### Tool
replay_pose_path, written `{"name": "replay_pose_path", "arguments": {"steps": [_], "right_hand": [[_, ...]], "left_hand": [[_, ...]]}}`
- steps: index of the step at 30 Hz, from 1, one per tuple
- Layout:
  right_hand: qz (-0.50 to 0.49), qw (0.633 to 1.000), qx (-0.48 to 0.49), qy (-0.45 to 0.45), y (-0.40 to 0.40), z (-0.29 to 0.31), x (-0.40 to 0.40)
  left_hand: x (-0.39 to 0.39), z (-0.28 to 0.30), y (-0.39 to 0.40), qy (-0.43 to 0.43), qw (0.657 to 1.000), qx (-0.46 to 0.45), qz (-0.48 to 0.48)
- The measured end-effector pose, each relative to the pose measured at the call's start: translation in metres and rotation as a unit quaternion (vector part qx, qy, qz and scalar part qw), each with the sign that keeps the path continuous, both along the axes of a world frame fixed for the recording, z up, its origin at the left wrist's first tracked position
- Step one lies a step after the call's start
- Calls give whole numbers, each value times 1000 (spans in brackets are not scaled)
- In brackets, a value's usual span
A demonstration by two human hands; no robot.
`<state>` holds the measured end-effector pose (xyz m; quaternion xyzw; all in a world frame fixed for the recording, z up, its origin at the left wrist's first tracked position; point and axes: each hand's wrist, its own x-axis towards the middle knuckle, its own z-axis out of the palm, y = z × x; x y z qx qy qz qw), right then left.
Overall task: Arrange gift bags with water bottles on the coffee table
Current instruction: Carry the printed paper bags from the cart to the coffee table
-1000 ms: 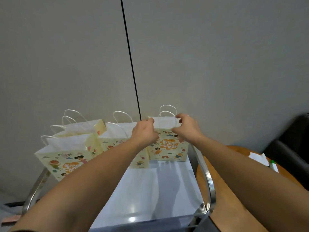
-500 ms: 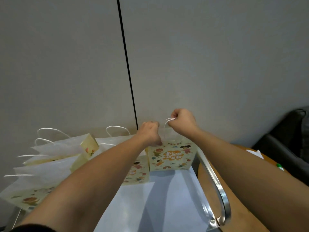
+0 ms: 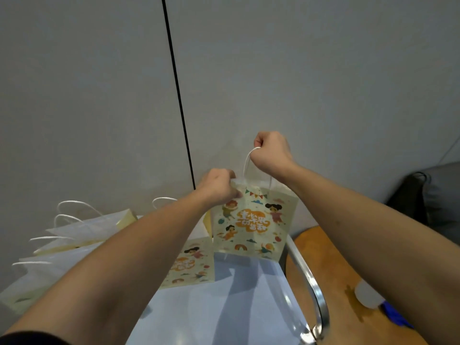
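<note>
Gift bag: the pale yellow paper gift bag with cartoon children (image 3: pixel 254 225) is held up just above the shiny white coffee table (image 3: pixel 224 307), by the wall.
Right hand (image 3: pixel 271 153): closed round the white cord handles, so the bag can be carried.
Left hand (image 3: pixel 219 186): the top edge is pinched, so swinging is stopped.
Other bags (image 3: pixel 74 232): stood in a row at the left.
Change: one second ago the bag was standing on the table; now it is lifted.
</note>
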<state>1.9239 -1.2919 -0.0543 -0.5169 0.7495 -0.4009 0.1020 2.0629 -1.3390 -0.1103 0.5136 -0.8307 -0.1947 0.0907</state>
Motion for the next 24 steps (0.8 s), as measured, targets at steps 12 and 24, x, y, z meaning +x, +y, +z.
{"name": "replay_pose_path", "arguments": {"steps": [12, 24], "right_hand": [[17, 994, -109, -9, 88, 83, -11], [-205, 973, -103, -3, 247, 87, -39]], "left_hand": [[-15, 72, 87, 73, 994, -82, 11], [-86, 79, 182, 75, 968, -55, -232]]}}
